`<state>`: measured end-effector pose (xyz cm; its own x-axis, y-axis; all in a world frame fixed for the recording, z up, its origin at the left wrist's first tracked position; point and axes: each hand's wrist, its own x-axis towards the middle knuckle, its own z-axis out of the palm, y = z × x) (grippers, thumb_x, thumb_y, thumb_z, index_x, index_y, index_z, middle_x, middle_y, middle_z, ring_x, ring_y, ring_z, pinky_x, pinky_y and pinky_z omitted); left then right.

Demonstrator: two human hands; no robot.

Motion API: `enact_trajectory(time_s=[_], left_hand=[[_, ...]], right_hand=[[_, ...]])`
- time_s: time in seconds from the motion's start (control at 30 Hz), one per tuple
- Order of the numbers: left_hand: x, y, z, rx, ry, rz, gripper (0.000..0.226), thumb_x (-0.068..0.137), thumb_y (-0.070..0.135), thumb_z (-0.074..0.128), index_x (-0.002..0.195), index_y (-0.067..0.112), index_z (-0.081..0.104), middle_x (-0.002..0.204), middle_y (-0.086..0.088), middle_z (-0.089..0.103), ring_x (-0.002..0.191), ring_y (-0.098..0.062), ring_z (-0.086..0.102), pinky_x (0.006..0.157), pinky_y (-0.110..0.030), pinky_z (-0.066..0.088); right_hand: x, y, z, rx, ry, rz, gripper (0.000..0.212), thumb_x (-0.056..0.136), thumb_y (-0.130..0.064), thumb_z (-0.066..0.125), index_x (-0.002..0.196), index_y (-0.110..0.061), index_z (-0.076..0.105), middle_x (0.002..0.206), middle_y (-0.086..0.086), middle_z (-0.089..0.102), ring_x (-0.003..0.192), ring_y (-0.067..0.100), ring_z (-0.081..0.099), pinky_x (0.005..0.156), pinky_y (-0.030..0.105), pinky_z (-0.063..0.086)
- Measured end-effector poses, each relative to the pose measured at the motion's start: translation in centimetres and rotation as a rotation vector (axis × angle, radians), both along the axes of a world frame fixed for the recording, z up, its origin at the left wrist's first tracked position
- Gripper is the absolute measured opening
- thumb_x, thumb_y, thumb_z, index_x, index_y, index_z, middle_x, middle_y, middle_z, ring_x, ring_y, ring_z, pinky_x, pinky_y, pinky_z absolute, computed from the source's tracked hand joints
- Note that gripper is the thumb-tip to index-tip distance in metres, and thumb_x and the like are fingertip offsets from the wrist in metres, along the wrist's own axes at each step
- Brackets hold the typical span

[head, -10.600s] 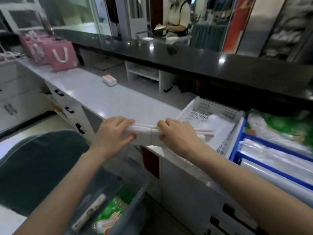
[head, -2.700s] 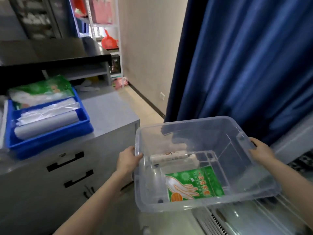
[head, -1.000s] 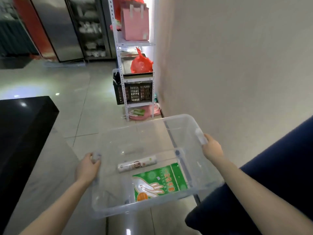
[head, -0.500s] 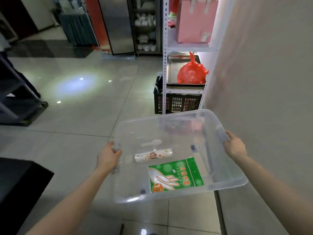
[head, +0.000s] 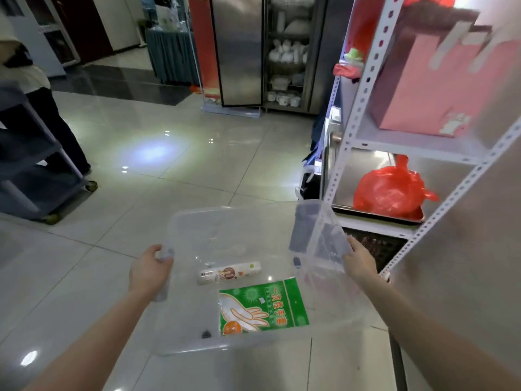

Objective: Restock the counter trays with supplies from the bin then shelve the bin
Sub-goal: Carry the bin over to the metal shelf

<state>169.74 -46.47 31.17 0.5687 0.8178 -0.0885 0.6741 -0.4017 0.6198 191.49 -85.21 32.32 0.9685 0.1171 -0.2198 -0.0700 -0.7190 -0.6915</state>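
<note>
Carrying the bin to the shelf.
Both hands, left (head: 149, 270) and right (head: 359, 262), were closed on the ends of the clear bin (head: 253, 341), held just left of the shelf (head: 363, 88); a roll (head: 229, 272) and glove pack (head: 262, 307) lay inside. The next move probably called for finding a free level.

Both forearms were bare from the picture's lower edge to the wrists, with no sleeve showing. The left hand (head: 150, 270) and right hand (head: 358, 262) wore no gloves, rings, watch or bands that could be seen.
</note>
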Motion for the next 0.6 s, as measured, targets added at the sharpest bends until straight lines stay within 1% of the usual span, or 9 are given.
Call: enact_trajectory(time_s=[0.03, 0.13, 0.17, 0.2, 0.27, 0.33, 0.47, 0.53, 0.6], left_hand=[[1.6, 2.2, 0.2, 0.003, 0.004, 0.009, 0.037, 0.089, 0.025, 0.06, 0.123, 0.01, 0.055, 0.104, -0.023, 0.068, 0.097, -0.041, 0.063, 0.077, -0.041, 0.046], [6.1, 7.9, 0.7, 0.024, 0.017, 0.053, 0.04, 0.09, 0.033, 0.058, 0.124, 0.012, 0.054, 0.105, -0.021, 0.068, 0.096, -0.041, 0.063, 0.075, -0.04, 0.045], [7.8, 9.8, 0.9, 0.027, 0.015, 0.06, 0.04, 0.091, 0.036, 0.057, 0.123, 0.012, 0.054, 0.103, -0.02, 0.069, 0.093, -0.04, 0.063, 0.073, -0.04, 0.045], [9.5, 11.5, 1.0, 0.026, 0.016, 0.067, 0.041, 0.09, 0.038, 0.057, 0.123, 0.013, 0.055, 0.101, -0.02, 0.069, 0.091, -0.039, 0.064, 0.072, -0.04, 0.045], [13.1, 15.0, 1.2, 0.027, 0.019, 0.087, 0.043, 0.09, 0.039, 0.058, 0.124, 0.013, 0.055, 0.099, -0.018, 0.069, 0.089, -0.038, 0.064, 0.07, -0.039, 0.046], [16.9, 18.1, 1.0, 0.016, 0.037, 0.099, 0.045, 0.089, 0.04, 0.058, 0.126, 0.014, 0.054, 0.1, -0.017, 0.069, 0.088, -0.038, 0.064, 0.071, -0.039, 0.048], [25.7, 23.5, 0.9, 0.013, 0.063, 0.106, 0.049, 0.089, 0.034, 0.061, 0.13, 0.01, 0.052, 0.104, -0.02, 0.069, 0.085, -0.037, 0.063, 0.07, -0.039, 0.047], [30.2, 26.1, 1.1, 0.029, 0.087, 0.098, 0.047, 0.088, 0.029, 0.063, 0.129, 0.008, 0.053, 0.102, -0.02, 0.069, 0.079, -0.034, 0.061, 0.067, -0.037, 0.045], [33.7, 28.0, 1.8, 0.052, 0.088, 0.082, 0.047, 0.087, 0.027, 0.064, 0.128, 0.007, 0.054, 0.101, -0.02, 0.07, 0.083, -0.036, 0.062, 0.069, -0.038, 0.045]], right_hand=[[1.9, 2.3, 0.0, 0.016, 0.005, 0.011, 0.044, 0.085, -0.004, 0.043, 0.121, -0.024, 0.058, 0.104, 0.007, 0.066, 0.083, 0.025, 0.059, 0.069, 0.031, 0.043], [7.5, 8.7, -0.1, 0.042, 0.01, 0.03, 0.031, 0.093, -0.017, 0.041, 0.119, -0.019, 0.057, 0.108, 0.01, 0.064, 0.098, 0.033, 0.059, 0.081, 0.035, 0.045], [9.6, 10.9, -0.2, 0.054, 0.012, 0.029, 0.029, 0.095, -0.02, 0.039, 0.118, -0.017, 0.056, 0.105, 0.011, 0.061, 0.097, 0.034, 0.059, 0.082, 0.037, 0.046], [11.6, 12.9, -0.4, 0.064, 0.014, 0.038, 0.027, 0.096, -0.023, 0.038, 0.116, -0.017, 0.056, 0.102, 0.011, 0.061, 0.09, 0.032, 0.059, 0.078, 0.038, 0.047], [15.5, 16.7, -0.7, 0.099, 0.017, 0.052, 0.028, 0.098, -0.039, 0.036, 0.108, -0.023, 0.058, 0.092, 0.006, 0.063, 0.072, 0.019, 0.056, 0.06, 0.03, 0.041], [19.9, 20.0, -1.2, 0.137, 0.029, 0.061, 0.034, 0.095, -0.053, 0.037, 0.098, -0.028, 0.059, 0.086, 0.002, 0.064, 0.069, 0.015, 0.057, 0.054, 0.026, 0.038], [30.0, 26.1, -2.9, 0.114, 0.028, 0.1, 0.03, 0.097, -0.044, 0.04, 0.104, -0.022, 0.059, 0.094, 0.008, 0.065, 0.079, 0.026, 0.061, 0.064, 0.032, 0.045], [35.4, 29.1, -3.6, 0.087, 0.042, 0.095, 0.024, 0.098, -0.036, 0.04, 0.11, -0.025, 0.058, 0.094, 0.006, 0.065, 0.071, 0.017, 0.058, 0.056, 0.026, 0.04], [39.2, 31.2, -3.6, 0.053, 0.046, 0.105, 0.025, 0.098, -0.023, 0.039, 0.116, -0.027, 0.056, 0.087, 0.0, 0.062, 0.064, 0.007, 0.052, 0.049, 0.022, 0.033]])
